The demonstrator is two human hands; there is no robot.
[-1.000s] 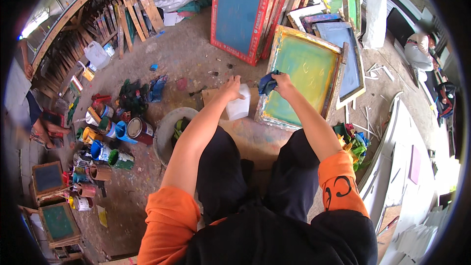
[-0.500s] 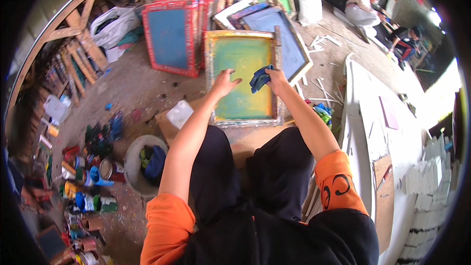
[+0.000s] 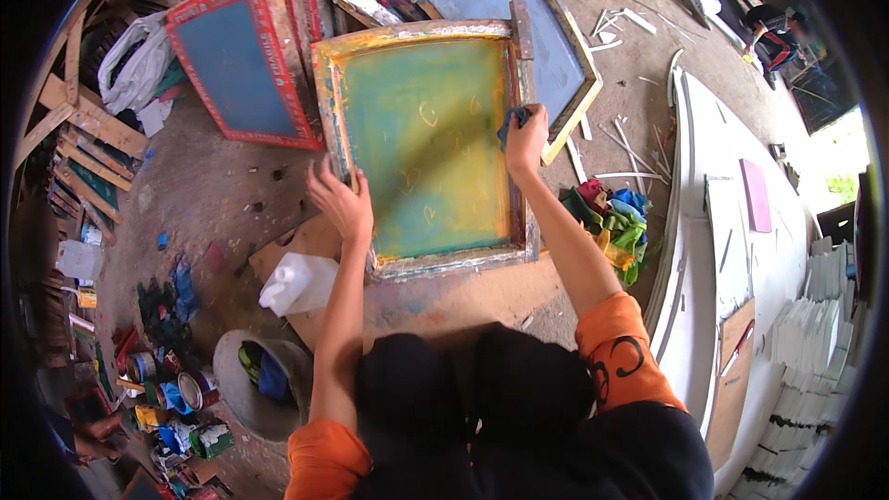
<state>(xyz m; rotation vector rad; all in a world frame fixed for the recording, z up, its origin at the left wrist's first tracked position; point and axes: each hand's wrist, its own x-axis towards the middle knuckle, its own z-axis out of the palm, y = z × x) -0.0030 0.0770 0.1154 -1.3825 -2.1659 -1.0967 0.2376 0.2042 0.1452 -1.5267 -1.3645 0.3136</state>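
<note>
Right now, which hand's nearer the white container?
Left. The left hand is at the left edge of the framed screen, just beyond the container; the right hand, with a blue cloth, is at the screen's right side.

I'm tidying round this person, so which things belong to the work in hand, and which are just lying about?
In hand:
- screen, left hand at its left edge
- blue cloth, in right hand
- white jug, probably; close by

Lying about, seemingly:
- red-edged screens
- coloured rags
- white strips
- paint cans
</note>
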